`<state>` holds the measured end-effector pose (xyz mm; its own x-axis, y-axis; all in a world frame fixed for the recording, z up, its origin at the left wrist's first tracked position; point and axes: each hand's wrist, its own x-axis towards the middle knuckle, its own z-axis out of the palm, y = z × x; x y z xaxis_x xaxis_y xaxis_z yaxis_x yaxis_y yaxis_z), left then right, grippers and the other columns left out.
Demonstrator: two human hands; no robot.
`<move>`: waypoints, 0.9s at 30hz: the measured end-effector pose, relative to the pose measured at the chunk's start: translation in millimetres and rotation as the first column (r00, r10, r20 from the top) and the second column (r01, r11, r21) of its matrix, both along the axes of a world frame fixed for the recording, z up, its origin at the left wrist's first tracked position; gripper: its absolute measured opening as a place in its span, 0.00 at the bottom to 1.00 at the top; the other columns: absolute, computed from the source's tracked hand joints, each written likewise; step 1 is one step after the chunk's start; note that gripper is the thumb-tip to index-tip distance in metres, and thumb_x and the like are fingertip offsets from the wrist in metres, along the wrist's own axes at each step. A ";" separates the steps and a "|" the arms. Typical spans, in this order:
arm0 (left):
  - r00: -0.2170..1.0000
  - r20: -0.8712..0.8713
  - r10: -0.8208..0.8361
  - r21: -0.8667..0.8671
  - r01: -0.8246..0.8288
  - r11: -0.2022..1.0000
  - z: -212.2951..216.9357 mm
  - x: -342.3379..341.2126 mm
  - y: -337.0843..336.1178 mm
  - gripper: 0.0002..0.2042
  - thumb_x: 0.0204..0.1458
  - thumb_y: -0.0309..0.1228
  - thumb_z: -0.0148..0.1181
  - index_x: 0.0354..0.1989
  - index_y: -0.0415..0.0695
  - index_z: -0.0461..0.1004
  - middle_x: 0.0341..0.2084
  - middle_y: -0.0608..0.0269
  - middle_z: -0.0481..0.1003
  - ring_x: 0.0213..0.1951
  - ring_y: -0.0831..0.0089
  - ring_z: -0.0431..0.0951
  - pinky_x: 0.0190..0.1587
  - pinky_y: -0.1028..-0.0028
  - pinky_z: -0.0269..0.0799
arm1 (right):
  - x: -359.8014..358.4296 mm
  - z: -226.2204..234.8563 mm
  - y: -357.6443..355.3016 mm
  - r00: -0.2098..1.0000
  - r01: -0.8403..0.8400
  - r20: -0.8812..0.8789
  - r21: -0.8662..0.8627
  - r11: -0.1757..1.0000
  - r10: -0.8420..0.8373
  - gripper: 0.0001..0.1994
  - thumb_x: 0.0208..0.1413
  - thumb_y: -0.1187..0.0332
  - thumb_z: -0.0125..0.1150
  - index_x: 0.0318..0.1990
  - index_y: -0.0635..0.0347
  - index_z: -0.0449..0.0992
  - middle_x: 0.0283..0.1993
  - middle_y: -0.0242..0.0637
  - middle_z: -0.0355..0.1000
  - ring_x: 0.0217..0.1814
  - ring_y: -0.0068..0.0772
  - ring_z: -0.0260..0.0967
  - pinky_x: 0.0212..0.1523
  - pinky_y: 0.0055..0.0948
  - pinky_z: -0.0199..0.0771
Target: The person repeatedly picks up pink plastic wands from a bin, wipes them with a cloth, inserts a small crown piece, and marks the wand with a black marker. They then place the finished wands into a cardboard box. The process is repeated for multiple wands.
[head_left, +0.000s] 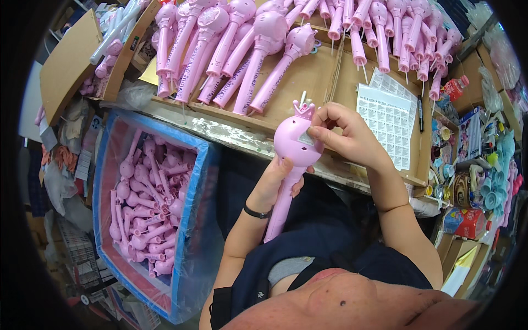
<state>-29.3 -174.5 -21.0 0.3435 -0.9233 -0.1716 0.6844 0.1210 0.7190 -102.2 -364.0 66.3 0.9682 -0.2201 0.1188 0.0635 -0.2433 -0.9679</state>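
A pink toy wand [300, 144] with a round head and a small crown on top is tilted over my lap. My left hand [276, 179] is closed round it just below the head, and its handle points down toward my body. At the head, my right hand [342, 131] is pinched, thumb and fingertips against a small pale sticker [306, 137] on the wand's surface. Part of the sticker is hidden by the thumb. Sheets of printed stickers [386, 124] lie on the cardboard tray to the right of my right hand.
Many pink wands [212, 49] lie in the tray ahead, more wands [396, 33] at the far right. On the left stands a blue-edged bin [204, 181] full of pink wand pieces [146, 203]. A black marker [421, 114] lies beside the sheets; small cups and bottles crowd the right.
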 end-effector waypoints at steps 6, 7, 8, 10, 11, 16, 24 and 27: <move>1.000 0.012 0.007 0.015 -0.007 1.000 5.3 -0.1 0.4 0.37 0.50 0.60 0.59 0.56 0.42 0.59 0.33 0.58 0.73 0.17 0.80 0.70 0.17 0.82 0.65 | 0.4 -0.2 0.6 0.998 -0.007 0.052 -0.202 0.979 0.018 0.07 0.56 0.68 0.63 0.33 0.62 0.73 0.32 0.32 0.67 0.33 0.22 0.65 0.34 0.22 0.66; 1.000 0.016 0.008 0.012 -0.008 1.000 5.2 -0.6 0.5 0.37 0.50 0.60 0.59 0.56 0.42 0.59 0.33 0.58 0.73 0.18 0.80 0.70 0.17 0.82 0.65 | 0.3 -0.5 -0.2 0.998 -0.009 0.063 -0.232 0.973 0.024 0.07 0.56 0.69 0.63 0.33 0.62 0.73 0.32 0.33 0.67 0.32 0.22 0.65 0.34 0.23 0.66; 1.000 0.014 0.004 0.014 -0.004 1.000 5.0 -1.2 0.5 0.37 0.50 0.60 0.59 0.56 0.42 0.59 0.33 0.58 0.73 0.18 0.80 0.70 0.17 0.82 0.65 | 0.1 -0.7 -0.8 0.998 -0.010 0.058 -0.244 0.970 0.025 0.07 0.55 0.69 0.63 0.33 0.62 0.73 0.32 0.33 0.66 0.32 0.23 0.66 0.34 0.23 0.66; 1.000 0.016 0.005 0.010 -0.006 1.000 4.9 -2.4 0.4 0.36 0.51 0.60 0.59 0.56 0.43 0.59 0.34 0.58 0.73 0.18 0.80 0.70 0.17 0.82 0.65 | -0.4 -0.6 -1.5 0.998 -0.008 0.061 -0.272 0.962 0.026 0.07 0.55 0.69 0.63 0.33 0.62 0.73 0.32 0.33 0.66 0.32 0.24 0.66 0.34 0.23 0.67; 0.999 0.033 0.009 0.022 -0.010 1.000 5.0 -3.0 0.3 0.36 0.51 0.60 0.58 0.55 0.41 0.61 0.34 0.57 0.73 0.18 0.80 0.69 0.17 0.82 0.64 | -0.6 -0.3 -1.5 0.998 -0.012 0.059 -0.282 0.959 0.030 0.07 0.55 0.69 0.63 0.33 0.62 0.73 0.32 0.34 0.66 0.32 0.24 0.66 0.34 0.23 0.67; 0.998 0.057 0.023 0.056 -0.026 0.998 6.1 -4.6 -0.1 0.36 0.52 0.62 0.55 0.52 0.37 0.64 0.36 0.55 0.73 0.17 0.79 0.69 0.17 0.82 0.63 | -1.6 0.9 -1.7 0.997 -0.021 0.069 -0.301 0.953 0.043 0.06 0.55 0.70 0.61 0.35 0.62 0.72 0.32 0.41 0.67 0.34 0.36 0.68 0.37 0.32 0.68; 1.000 0.001 -0.005 0.018 0.005 1.000 0.3 -1.2 0.7 0.34 0.53 0.59 0.56 0.53 0.39 0.61 0.35 0.57 0.73 0.18 0.79 0.69 0.18 0.81 0.64 | 0.8 -4.4 -9.0 0.996 -0.082 -0.031 -0.052 0.995 0.081 0.06 0.58 0.69 0.59 0.36 0.63 0.72 0.34 0.39 0.67 0.34 0.31 0.68 0.36 0.31 0.69; 0.999 -0.030 -0.016 0.014 0.016 1.000 -1.2 -0.7 0.9 0.34 0.53 0.58 0.57 0.54 0.40 0.60 0.35 0.57 0.73 0.18 0.78 0.69 0.18 0.81 0.65 | 2.4 -4.9 -11.4 0.990 -0.102 -0.085 0.106 0.989 0.112 0.07 0.59 0.68 0.59 0.36 0.63 0.72 0.33 0.37 0.67 0.33 0.28 0.67 0.36 0.30 0.69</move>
<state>-30.0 -173.6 -22.2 0.3233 -0.9259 -0.1953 0.7075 0.0995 0.6997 -99.8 -375.4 61.4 0.9926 -0.1210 0.0118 -0.0053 -0.1405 -0.9901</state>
